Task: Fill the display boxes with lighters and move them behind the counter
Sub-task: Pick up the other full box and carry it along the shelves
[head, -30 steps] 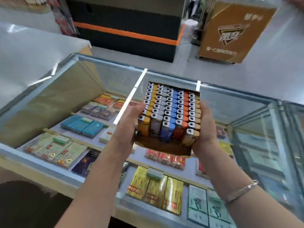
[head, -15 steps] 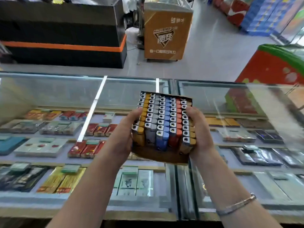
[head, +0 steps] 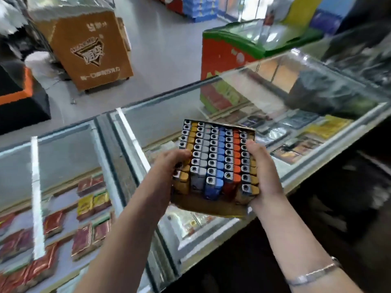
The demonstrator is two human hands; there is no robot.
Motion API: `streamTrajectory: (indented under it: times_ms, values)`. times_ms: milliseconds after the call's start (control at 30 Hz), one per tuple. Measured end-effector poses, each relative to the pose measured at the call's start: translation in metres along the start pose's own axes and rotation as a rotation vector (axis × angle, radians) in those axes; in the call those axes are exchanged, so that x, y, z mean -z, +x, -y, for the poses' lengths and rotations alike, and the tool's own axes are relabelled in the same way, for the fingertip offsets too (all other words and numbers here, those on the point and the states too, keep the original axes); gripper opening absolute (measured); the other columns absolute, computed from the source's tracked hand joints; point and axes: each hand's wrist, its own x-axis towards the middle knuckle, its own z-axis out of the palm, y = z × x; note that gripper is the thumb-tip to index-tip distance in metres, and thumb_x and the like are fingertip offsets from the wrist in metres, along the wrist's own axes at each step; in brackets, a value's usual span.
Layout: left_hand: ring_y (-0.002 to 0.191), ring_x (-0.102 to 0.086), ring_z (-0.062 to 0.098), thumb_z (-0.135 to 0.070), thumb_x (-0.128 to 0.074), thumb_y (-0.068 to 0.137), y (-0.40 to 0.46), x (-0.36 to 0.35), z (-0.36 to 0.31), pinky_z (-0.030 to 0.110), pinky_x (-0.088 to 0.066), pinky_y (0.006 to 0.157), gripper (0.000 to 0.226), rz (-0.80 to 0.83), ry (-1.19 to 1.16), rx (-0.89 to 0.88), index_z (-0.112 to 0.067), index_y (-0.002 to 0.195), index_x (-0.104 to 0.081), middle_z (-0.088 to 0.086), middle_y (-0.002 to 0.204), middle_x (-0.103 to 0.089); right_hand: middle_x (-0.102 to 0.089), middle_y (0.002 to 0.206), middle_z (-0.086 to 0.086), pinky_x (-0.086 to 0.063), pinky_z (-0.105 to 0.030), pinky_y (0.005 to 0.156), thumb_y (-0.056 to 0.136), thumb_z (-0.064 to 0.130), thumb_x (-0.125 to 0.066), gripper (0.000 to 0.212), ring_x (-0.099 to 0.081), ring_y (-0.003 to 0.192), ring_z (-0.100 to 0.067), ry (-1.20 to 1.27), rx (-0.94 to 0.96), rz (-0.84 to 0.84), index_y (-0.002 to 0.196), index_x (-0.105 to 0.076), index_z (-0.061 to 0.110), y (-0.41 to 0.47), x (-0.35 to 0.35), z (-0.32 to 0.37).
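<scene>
A cardboard display box [head: 208, 210] packed with rows of lighters [head: 215, 157] in yellow, grey, blue and orange is held above the glass counter [head: 243, 225]. My left hand [head: 169, 168] grips its left side, with the fingers curled over the yellow lighters. My right hand [head: 261, 172] grips the right side, thumb on top near the orange row. The box tilts slightly toward me, and its underside is hidden.
Cigarette packs [head: 88, 208] lie under the counter's glass top. A black bag [head: 330, 96] rests on the counter at the right. Beyond stand a brown cardboard stand [head: 88, 47] and a red and green chest freezer [head: 243, 47]. Dark space lies behind the counter at lower right.
The view has swung to the right along the counter, and the box has gone with it in both hands. The counter's right end and the dark area behind it have come into sight.
</scene>
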Motion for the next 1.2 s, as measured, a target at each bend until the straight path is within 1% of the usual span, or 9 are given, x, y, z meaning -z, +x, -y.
streamTrajectory:
  times_ms: [67, 167, 300, 433, 533, 667, 900, 1000, 1200]
  values:
    - [0.086, -0.068, 0.025, -0.045, -0.07, 0.051, 0.006, -0.027, 0.003, 0.05, -0.051, 0.088, 0.052, 0.075, 0.032, 0.022, -0.018, 0.096, -0.065, 0.0, 0.087, -0.071, -0.062, 0.118, -0.023, -0.05, -0.057, 0.087, 0.077, 0.037, -0.063, 0.059, -0.064, 0.102, -0.038, 0.028, 0.044, -0.095, 0.128, -0.049, 0.01, -0.01, 0.024, 0.01]
    - [0.081, -0.069, 0.021, -0.044, -0.07, 0.051, 0.012, -0.068, 0.014, 0.048, -0.05, 0.088, 0.046, 0.225, 0.096, 0.041, -0.021, 0.09, -0.062, -0.002, 0.082, -0.071, -0.065, 0.114, -0.02, -0.052, -0.052, 0.086, 0.07, 0.04, -0.066, 0.064, -0.065, 0.1, -0.035, 0.096, 0.14, -0.262, 0.125, -0.053, 0.009, -0.029, 0.061, 0.022]
    - [0.072, -0.066, 0.015, -0.04, -0.065, 0.056, 0.011, -0.131, 0.032, 0.04, -0.05, 0.071, 0.045, 0.438, 0.176, 0.073, -0.019, 0.096, -0.057, -0.006, 0.075, -0.067, -0.064, 0.115, -0.018, -0.052, -0.05, 0.087, 0.083, 0.035, -0.06, 0.051, -0.065, 0.101, -0.033, 0.194, 0.243, -0.466, 0.128, -0.05, 0.011, -0.059, 0.121, 0.032]
    - [0.063, -0.067, 0.015, -0.039, -0.065, 0.061, 0.003, -0.196, 0.055, 0.031, -0.05, 0.053, 0.047, 0.637, 0.25, 0.129, -0.019, 0.102, -0.057, -0.007, 0.074, -0.071, -0.066, 0.113, -0.016, -0.055, -0.044, 0.078, 0.077, 0.04, -0.064, 0.056, -0.067, 0.098, -0.031, 0.268, 0.313, -0.651, 0.124, -0.054, 0.012, -0.089, 0.178, 0.043]
    - [0.077, -0.07, 0.022, -0.037, -0.068, 0.063, 0.0, -0.249, 0.076, 0.035, -0.056, 0.062, 0.05, 0.732, 0.293, 0.193, -0.019, 0.108, -0.056, 0.002, 0.088, -0.073, -0.069, 0.105, -0.012, -0.056, -0.036, 0.066, 0.074, 0.044, -0.066, 0.055, -0.069, 0.092, -0.027, 0.279, 0.348, -0.767, 0.119, -0.057, 0.015, -0.106, 0.221, 0.053]
    - [0.087, -0.07, 0.026, -0.038, -0.07, 0.063, -0.006, -0.329, 0.111, 0.047, -0.054, 0.083, 0.046, 0.821, 0.319, 0.285, -0.025, 0.105, -0.057, 0.005, 0.094, -0.073, -0.069, 0.106, -0.011, -0.056, -0.041, 0.074, 0.068, 0.048, -0.068, 0.06, -0.069, 0.092, -0.026, 0.297, 0.382, -0.897, 0.118, -0.058, 0.017, -0.124, 0.287, 0.076]
    - [0.091, -0.07, 0.027, -0.034, -0.067, 0.077, -0.025, -0.478, 0.163, 0.049, -0.053, 0.086, 0.037, 0.959, 0.377, 0.387, -0.026, 0.111, -0.054, 0.006, 0.099, -0.073, -0.068, 0.107, -0.016, -0.058, -0.042, 0.074, 0.082, 0.038, -0.063, 0.047, -0.069, 0.092, -0.03, 0.387, 0.419, -0.992, 0.12, -0.056, 0.01, -0.155, 0.413, 0.14]
    - [0.094, -0.069, 0.026, -0.032, -0.063, 0.082, -0.032, -0.535, 0.184, 0.049, -0.052, 0.088, 0.034, 0.995, 0.391, 0.382, -0.025, 0.113, -0.053, 0.006, 0.103, -0.072, -0.071, 0.1, -0.014, -0.056, -0.037, 0.07, 0.087, 0.038, -0.056, 0.037, -0.069, 0.09, -0.029, 0.352, 0.444, -0.986, 0.109, -0.064, 0.01, -0.16, 0.466, 0.165]
    - [0.09, -0.07, 0.025, -0.027, -0.06, 0.084, -0.028, -0.617, 0.216, 0.047, -0.055, 0.083, 0.029, 1.03, 0.439, 0.411, -0.023, 0.112, -0.052, 0.007, 0.1, -0.072, -0.072, 0.103, -0.007, -0.055, -0.035, 0.076, 0.09, 0.056, -0.041, 0.05, -0.069, 0.095, -0.022, 0.384, 0.416, -0.953, 0.107, -0.068, 0.018, -0.155, 0.543, 0.19]
